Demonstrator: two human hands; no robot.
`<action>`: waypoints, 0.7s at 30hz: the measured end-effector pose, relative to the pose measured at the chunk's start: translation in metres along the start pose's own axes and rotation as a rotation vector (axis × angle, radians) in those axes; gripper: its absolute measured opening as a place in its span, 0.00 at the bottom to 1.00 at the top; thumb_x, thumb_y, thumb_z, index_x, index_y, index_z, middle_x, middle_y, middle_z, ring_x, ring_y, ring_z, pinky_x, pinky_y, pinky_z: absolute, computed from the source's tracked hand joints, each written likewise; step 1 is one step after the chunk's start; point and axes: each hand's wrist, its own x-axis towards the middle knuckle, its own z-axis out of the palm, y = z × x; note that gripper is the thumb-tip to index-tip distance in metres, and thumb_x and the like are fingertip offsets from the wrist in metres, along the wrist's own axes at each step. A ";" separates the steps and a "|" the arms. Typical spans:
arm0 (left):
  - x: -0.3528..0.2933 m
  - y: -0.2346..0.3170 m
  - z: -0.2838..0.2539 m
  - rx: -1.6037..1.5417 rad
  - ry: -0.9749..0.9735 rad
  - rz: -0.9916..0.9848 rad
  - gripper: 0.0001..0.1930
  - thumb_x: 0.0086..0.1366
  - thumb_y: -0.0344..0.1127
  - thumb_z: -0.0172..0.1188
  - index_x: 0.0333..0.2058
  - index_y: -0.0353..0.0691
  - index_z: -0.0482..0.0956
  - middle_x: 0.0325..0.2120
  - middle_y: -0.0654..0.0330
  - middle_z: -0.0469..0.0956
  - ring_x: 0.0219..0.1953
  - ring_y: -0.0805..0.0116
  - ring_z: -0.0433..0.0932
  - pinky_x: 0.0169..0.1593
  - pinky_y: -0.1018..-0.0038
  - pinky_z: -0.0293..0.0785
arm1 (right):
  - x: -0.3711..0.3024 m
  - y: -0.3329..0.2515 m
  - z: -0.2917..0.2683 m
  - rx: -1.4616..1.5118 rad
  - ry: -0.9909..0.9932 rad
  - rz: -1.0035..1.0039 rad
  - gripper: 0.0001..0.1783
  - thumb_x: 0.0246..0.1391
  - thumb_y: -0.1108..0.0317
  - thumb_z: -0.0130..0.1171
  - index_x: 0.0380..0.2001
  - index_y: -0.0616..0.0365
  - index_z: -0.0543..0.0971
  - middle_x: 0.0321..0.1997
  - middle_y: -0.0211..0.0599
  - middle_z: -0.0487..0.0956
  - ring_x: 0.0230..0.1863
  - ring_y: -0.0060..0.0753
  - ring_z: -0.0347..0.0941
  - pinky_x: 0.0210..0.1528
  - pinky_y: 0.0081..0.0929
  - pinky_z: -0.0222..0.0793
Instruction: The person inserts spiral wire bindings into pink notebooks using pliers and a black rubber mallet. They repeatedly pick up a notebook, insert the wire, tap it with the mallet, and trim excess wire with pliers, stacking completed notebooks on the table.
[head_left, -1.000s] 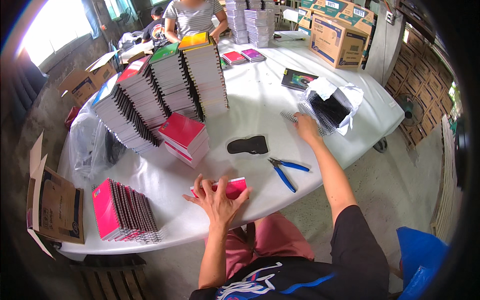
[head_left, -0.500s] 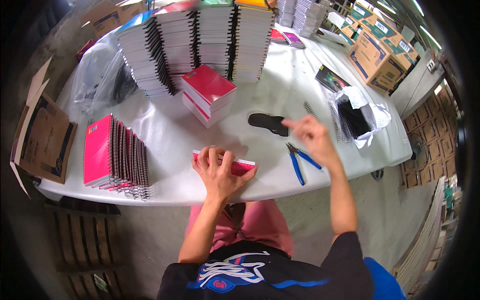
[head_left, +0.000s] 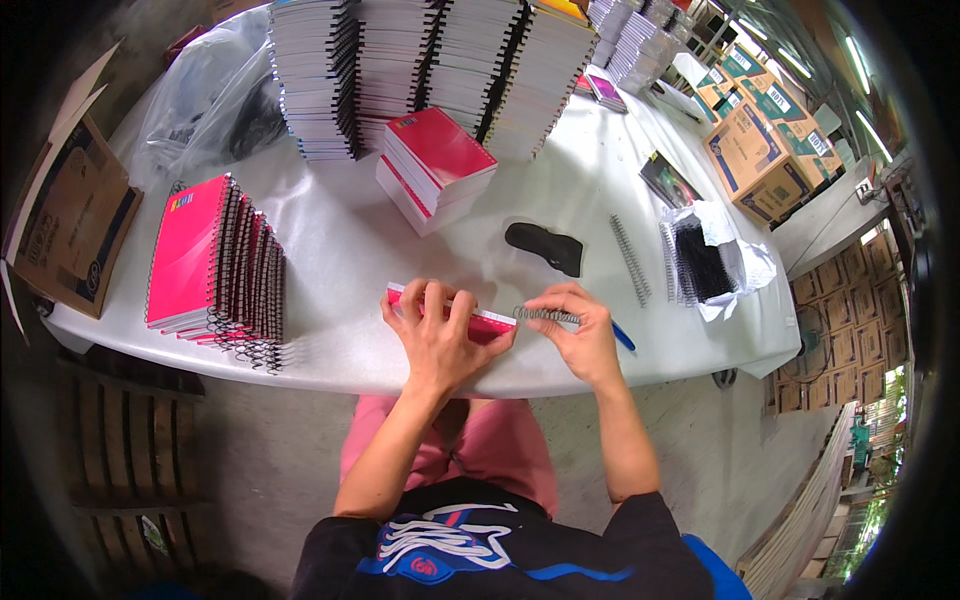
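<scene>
My left hand [head_left: 440, 325] is closed over a red notebook [head_left: 493, 328], which it holds on the table near the front edge, page edges facing up. The notebook's right end pokes out past my thumb. Beside that end, my right hand [head_left: 582, 330] pinches a dark spiral binding coil [head_left: 545, 315] lying roughly level, its tip at or close to the notebook's corner. Whether the tip sits in a hole is too small to tell. Blue-handled pliers [head_left: 624, 337] lie mostly hidden behind my right hand.
Coil-bound red notebooks [head_left: 190, 265] stand at left; a stack of red notebooks [head_left: 440, 145] sits ahead. Tall notebook stacks [head_left: 390, 80] rise behind. A black flat object [head_left: 545, 247], a loose coil [head_left: 630, 260] and white wrapping with coils [head_left: 755, 240] lie rightward. An open carton [head_left: 75, 220] stands far left.
My right hand has come left and down to the notebook's right end, and a coil now shows in its fingers. My left hand keeps its hold. The whole view has shifted slightly.
</scene>
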 end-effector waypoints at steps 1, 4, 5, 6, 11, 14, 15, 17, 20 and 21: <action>0.000 0.000 -0.001 0.005 -0.001 0.003 0.26 0.34 0.57 0.70 0.24 0.47 0.70 0.31 0.61 0.65 0.45 0.57 0.63 0.51 0.50 0.53 | -0.001 0.003 0.001 0.009 -0.020 -0.018 0.12 0.41 0.77 0.66 0.34 0.57 0.83 0.35 0.36 0.77 0.36 0.29 0.74 0.41 0.24 0.69; 0.002 0.001 -0.003 0.013 -0.020 0.003 0.27 0.34 0.58 0.70 0.24 0.46 0.70 0.30 0.62 0.64 0.44 0.57 0.63 0.50 0.52 0.54 | -0.002 0.004 0.000 0.077 -0.063 0.009 0.13 0.40 0.79 0.66 0.33 0.58 0.82 0.35 0.35 0.77 0.37 0.28 0.74 0.41 0.23 0.69; 0.002 0.001 -0.003 0.007 -0.028 0.004 0.27 0.34 0.59 0.70 0.24 0.46 0.70 0.30 0.62 0.64 0.44 0.57 0.63 0.49 0.52 0.54 | -0.002 0.004 0.000 0.059 -0.075 -0.018 0.12 0.41 0.78 0.66 0.34 0.58 0.82 0.35 0.35 0.77 0.37 0.27 0.74 0.40 0.23 0.69; 0.003 0.000 -0.003 0.000 -0.036 0.006 0.27 0.34 0.59 0.70 0.24 0.46 0.70 0.30 0.62 0.64 0.44 0.57 0.63 0.49 0.53 0.54 | -0.001 0.004 -0.001 0.041 -0.087 -0.045 0.11 0.42 0.77 0.66 0.34 0.58 0.82 0.35 0.35 0.78 0.36 0.27 0.74 0.40 0.22 0.69; 0.007 0.000 -0.008 -0.003 -0.099 0.026 0.29 0.36 0.63 0.68 0.25 0.46 0.71 0.30 0.62 0.65 0.43 0.58 0.63 0.47 0.54 0.55 | 0.005 0.000 -0.015 0.155 -0.341 0.197 0.15 0.49 0.72 0.63 0.42 0.57 0.79 0.32 0.34 0.77 0.28 0.24 0.73 0.34 0.22 0.68; 0.006 -0.004 -0.011 -0.008 -0.147 0.048 0.27 0.38 0.63 0.66 0.27 0.46 0.73 0.31 0.62 0.66 0.44 0.58 0.64 0.47 0.55 0.56 | 0.007 -0.022 -0.016 0.161 -0.351 0.342 0.18 0.52 0.70 0.61 0.48 0.57 0.75 0.28 0.33 0.75 0.25 0.24 0.71 0.31 0.23 0.67; 0.005 -0.007 -0.011 -0.006 -0.158 0.055 0.27 0.39 0.63 0.65 0.28 0.47 0.73 0.31 0.62 0.67 0.44 0.58 0.64 0.47 0.56 0.56 | 0.005 -0.026 -0.013 0.100 -0.319 0.260 0.19 0.53 0.70 0.60 0.49 0.58 0.74 0.26 0.33 0.74 0.25 0.23 0.70 0.31 0.23 0.67; 0.004 -0.007 -0.012 -0.001 -0.170 0.066 0.26 0.40 0.62 0.65 0.29 0.47 0.74 0.32 0.63 0.67 0.44 0.58 0.64 0.48 0.56 0.56 | 0.000 -0.025 -0.011 0.013 -0.242 0.124 0.19 0.55 0.69 0.58 0.51 0.58 0.73 0.25 0.33 0.74 0.25 0.23 0.70 0.30 0.22 0.67; 0.007 -0.005 -0.014 0.000 -0.173 0.066 0.25 0.42 0.61 0.66 0.29 0.47 0.75 0.32 0.63 0.68 0.44 0.58 0.64 0.48 0.56 0.56 | -0.003 -0.004 -0.007 -0.042 -0.205 0.023 0.18 0.56 0.66 0.57 0.51 0.56 0.72 0.28 0.34 0.74 0.26 0.23 0.71 0.31 0.21 0.67; 0.007 -0.005 -0.014 -0.009 -0.176 0.062 0.25 0.42 0.61 0.66 0.29 0.47 0.75 0.32 0.62 0.67 0.44 0.58 0.64 0.48 0.56 0.56 | -0.003 0.000 -0.008 -0.042 -0.253 0.035 0.19 0.56 0.65 0.56 0.51 0.55 0.72 0.30 0.34 0.75 0.27 0.23 0.71 0.32 0.21 0.67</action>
